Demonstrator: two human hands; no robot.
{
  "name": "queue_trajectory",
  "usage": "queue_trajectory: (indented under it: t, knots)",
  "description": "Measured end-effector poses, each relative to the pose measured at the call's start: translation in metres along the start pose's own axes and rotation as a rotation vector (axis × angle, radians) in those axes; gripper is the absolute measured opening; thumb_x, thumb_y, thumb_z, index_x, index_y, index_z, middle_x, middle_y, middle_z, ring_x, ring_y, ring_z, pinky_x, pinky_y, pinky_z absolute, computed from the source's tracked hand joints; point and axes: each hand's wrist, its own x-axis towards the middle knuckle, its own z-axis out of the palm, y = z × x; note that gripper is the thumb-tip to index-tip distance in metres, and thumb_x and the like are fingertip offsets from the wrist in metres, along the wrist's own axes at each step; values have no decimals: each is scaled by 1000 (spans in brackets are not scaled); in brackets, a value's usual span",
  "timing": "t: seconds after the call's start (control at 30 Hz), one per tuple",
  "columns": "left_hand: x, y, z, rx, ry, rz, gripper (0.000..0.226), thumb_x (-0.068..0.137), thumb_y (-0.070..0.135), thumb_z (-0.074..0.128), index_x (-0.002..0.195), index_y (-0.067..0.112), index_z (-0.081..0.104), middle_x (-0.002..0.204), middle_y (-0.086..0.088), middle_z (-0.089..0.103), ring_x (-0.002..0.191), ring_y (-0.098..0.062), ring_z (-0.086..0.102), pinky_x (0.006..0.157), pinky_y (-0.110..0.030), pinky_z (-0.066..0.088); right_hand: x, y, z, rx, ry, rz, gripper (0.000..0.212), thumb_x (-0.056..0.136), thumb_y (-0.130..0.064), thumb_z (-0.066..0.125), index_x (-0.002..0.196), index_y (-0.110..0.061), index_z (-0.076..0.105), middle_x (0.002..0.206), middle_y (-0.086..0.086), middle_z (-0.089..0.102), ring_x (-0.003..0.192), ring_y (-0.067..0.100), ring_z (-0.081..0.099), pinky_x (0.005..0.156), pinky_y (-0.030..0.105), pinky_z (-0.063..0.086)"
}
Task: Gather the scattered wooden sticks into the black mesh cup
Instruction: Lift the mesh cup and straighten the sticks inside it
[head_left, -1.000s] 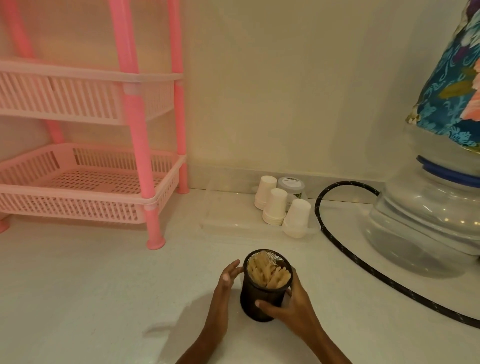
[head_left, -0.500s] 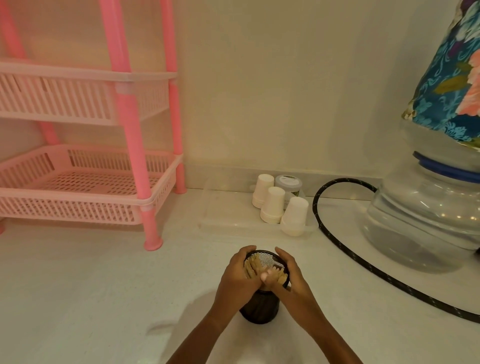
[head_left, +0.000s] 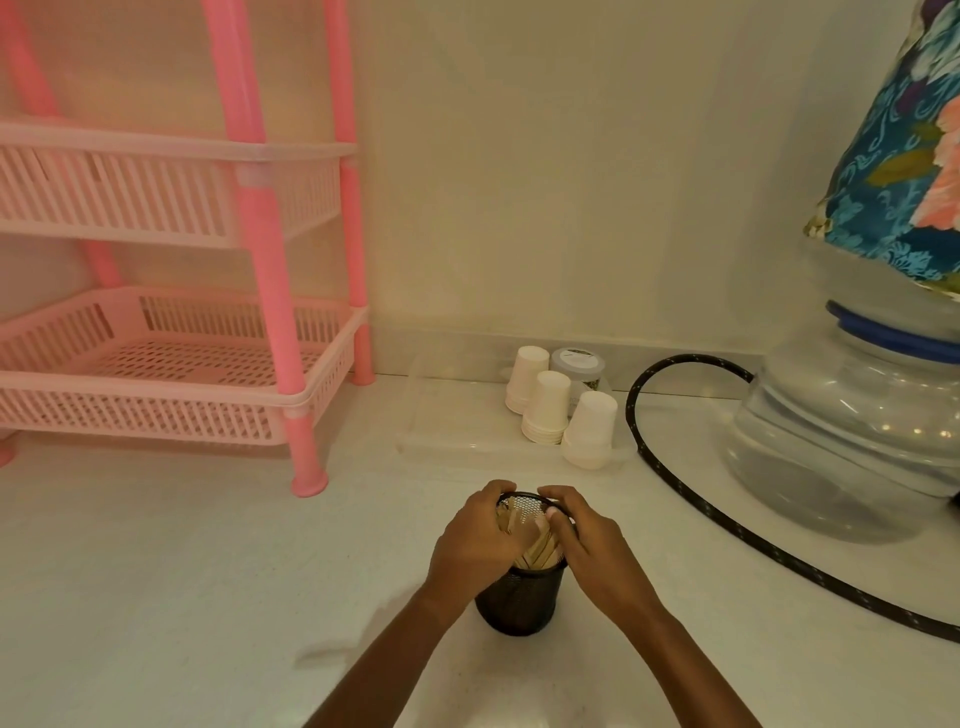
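Note:
The black mesh cup stands upright on the white counter in front of me. Pale wooden sticks fill it and show between my hands. My left hand curls over the cup's left rim, fingers bent onto the stick tops. My right hand wraps over the right rim, fingertips at the far edge. Both hands hide most of the cup's mouth. No loose sticks are visible on the counter.
A pink plastic rack stands at the left. Three stacks of white paper cups and a small jar sit by the wall. A black hose curves past a large water bottle on the right.
A second ago my hands held the cup by its sides. They have since risen onto the rim and closed over the stick tops. The cup has stayed in place.

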Motion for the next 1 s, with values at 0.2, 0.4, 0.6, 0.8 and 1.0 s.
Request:
queue_trajectory:
  t: [0.2,0.4,0.6,0.8,1.0]
  knots:
    - [3,13,-1,245,119,21,28,91,22,46,118,15,50,118,-5,60,102,-20,58,83,-29,47,5,-8,-5,-127,45,35,31,97,-27,38,127,-20,45,109,7,66,90,14,60,73,19,46]
    - [3,12,-8,-33,24,-14,33,94,2,33,120,9,52,120,-14,60,105,-22,57,80,-21,40,-1,-12,-7,-136,8,-20,33,97,-14,36,129,-15,45,129,5,54,114,15,53,86,12,38]
    - [-3,15,-13,-382,-187,-139,40,91,-2,42,125,18,46,133,-13,48,112,-20,49,83,-20,45,-17,-13,-9,-134,-53,-49,41,93,-6,42,133,-17,41,148,0,32,132,13,36,96,8,23]
    - [-10,18,-14,-492,-161,-187,40,91,-1,44,125,19,49,134,-13,49,116,-23,50,90,-25,46,-36,-21,-12,-220,43,-147,29,93,-16,48,120,-18,57,148,-1,34,132,14,37,99,18,36]
    - [-13,15,-7,-581,-162,-207,31,95,0,35,119,8,54,119,-15,58,99,-19,55,74,-16,47,-49,-26,4,-301,47,-132,22,89,-26,57,104,-17,70,143,2,44,137,14,32,117,38,20]
